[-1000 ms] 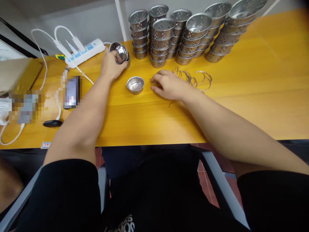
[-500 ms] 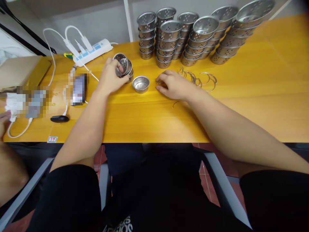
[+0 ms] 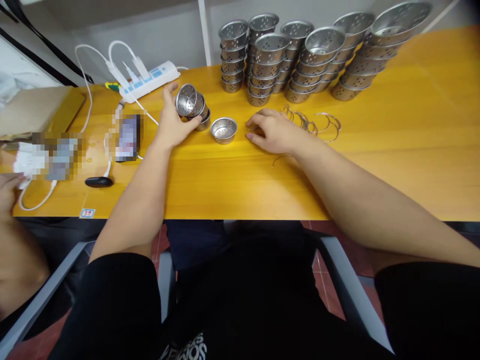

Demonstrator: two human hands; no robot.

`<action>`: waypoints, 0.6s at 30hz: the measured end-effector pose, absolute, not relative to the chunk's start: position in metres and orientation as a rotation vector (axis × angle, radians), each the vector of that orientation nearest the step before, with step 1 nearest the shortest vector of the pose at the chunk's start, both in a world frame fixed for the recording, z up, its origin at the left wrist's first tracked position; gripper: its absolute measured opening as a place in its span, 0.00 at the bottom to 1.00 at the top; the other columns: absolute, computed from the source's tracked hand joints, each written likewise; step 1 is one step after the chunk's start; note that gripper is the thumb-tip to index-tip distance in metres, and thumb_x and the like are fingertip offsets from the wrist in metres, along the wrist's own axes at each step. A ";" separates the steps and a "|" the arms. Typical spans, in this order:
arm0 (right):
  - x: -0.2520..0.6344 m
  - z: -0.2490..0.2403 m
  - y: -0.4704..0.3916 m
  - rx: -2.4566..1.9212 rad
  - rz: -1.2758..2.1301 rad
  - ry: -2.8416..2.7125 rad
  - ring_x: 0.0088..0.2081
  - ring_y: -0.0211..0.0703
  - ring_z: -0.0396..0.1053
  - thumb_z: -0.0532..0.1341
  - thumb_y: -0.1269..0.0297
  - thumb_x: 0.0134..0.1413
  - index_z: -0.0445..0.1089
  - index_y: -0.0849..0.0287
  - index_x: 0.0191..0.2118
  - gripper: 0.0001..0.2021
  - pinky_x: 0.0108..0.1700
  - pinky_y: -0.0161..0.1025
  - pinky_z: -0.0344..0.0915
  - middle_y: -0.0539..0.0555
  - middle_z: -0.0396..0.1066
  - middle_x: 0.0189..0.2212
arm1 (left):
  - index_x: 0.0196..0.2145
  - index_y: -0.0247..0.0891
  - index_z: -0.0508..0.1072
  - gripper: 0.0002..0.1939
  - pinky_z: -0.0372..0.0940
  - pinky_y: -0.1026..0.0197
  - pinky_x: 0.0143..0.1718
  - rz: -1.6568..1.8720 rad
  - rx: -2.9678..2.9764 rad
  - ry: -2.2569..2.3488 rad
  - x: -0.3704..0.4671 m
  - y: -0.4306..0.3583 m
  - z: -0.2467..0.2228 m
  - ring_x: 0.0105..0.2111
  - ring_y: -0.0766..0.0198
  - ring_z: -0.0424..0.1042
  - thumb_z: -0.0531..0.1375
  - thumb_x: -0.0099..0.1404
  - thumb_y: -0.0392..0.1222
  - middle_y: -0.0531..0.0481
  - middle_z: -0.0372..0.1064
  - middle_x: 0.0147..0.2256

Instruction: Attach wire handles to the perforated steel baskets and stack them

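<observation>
Since the earlier frames, the short tilted stack of perforated, shiny steel strainer cups (image 3: 191, 104) has been drawn nearer by the left hand (image 3: 170, 125), away from the white power strip (image 3: 146, 81) and toward the single shallow steel strainer cup (image 3: 223, 130) that stands between the two hands. The stack is now cradled on its side, with the thumb laid under its lower rim and the fingers spread open behind it, so the hold is loose rather than clenched. The right hand (image 3: 273, 134) is laid flat on the yellow wooden surface (image 3: 393, 150), fingers curled down over something small; whether anything is pinched beneath them cannot be told. Just beyond that hand a scatter of thin wire rings (image 3: 311, 122) is seen, and farther off, tall stacks of perforated steel baskets (image 3: 300, 60). The cups are judged to be light, stiff and slippery, and nested pieces may slide apart when tipped; a grip across the rim or around the perforated wall would be surest. A blurred phone (image 3: 127, 136) lies left of the left hand.
</observation>
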State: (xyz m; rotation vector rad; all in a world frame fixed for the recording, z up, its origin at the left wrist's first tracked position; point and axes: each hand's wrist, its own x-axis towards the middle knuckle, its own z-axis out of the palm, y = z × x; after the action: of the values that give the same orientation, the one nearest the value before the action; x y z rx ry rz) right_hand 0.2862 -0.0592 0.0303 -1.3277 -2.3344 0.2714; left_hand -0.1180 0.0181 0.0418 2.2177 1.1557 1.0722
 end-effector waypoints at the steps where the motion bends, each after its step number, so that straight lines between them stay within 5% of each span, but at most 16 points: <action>1: 0.286 0.031 -0.060 -1.331 0.272 -2.339 0.65 0.80 0.84 0.69 0.51 0.80 0.89 0.52 0.68 0.21 0.77 0.78 0.80 0.69 0.85 0.65 | 0.80 0.69 0.66 0.51 0.75 0.15 0.79 1.125 2.189 1.207 -0.119 0.023 0.037 0.74 0.29 0.84 0.82 0.68 0.69 0.45 0.85 0.71; 6: 0.279 0.046 -0.069 -1.335 0.275 -2.341 0.75 0.85 0.78 0.69 0.52 0.82 0.83 0.57 0.79 0.29 0.83 0.80 0.72 0.73 0.80 0.74 | 0.77 0.62 0.70 0.55 0.72 0.14 0.84 1.106 2.117 1.230 -0.113 0.025 0.029 0.77 0.25 0.81 0.86 0.62 0.74 0.40 0.81 0.77; 10: 0.269 0.058 -0.080 -1.133 0.400 -2.384 0.87 0.82 0.66 0.71 0.50 0.85 0.76 0.47 0.87 0.34 0.88 0.79 0.65 0.68 0.68 0.88 | 0.78 0.59 0.70 0.59 0.68 0.17 0.89 1.059 2.165 1.180 -0.104 0.014 0.031 0.82 0.24 0.77 0.86 0.60 0.79 0.38 0.76 0.81; 15: 0.264 0.058 -0.086 -0.854 0.503 -2.463 0.84 0.78 0.70 0.69 0.51 0.85 0.89 0.52 0.61 0.15 0.88 0.75 0.64 0.70 0.72 0.83 | 0.77 0.60 0.72 0.58 0.73 0.20 0.86 1.047 2.162 1.189 -0.099 0.007 0.033 0.80 0.25 0.79 0.83 0.62 0.88 0.38 0.78 0.80; 18: 0.266 0.056 -0.085 -0.812 0.495 -2.455 0.79 0.76 0.76 0.68 0.46 0.85 0.87 0.52 0.53 0.16 0.86 0.72 0.68 0.69 0.76 0.78 | 0.74 0.56 0.75 0.61 0.77 0.19 0.81 1.053 2.138 1.172 -0.098 0.010 0.030 0.75 0.25 0.83 0.80 0.59 0.95 0.36 0.83 0.74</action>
State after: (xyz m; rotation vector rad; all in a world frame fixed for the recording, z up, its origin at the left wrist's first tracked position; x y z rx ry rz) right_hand 0.2655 -0.0853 0.0562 -0.8115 -2.4553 0.4948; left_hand -0.0979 0.0097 0.0301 2.1384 1.1715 1.0531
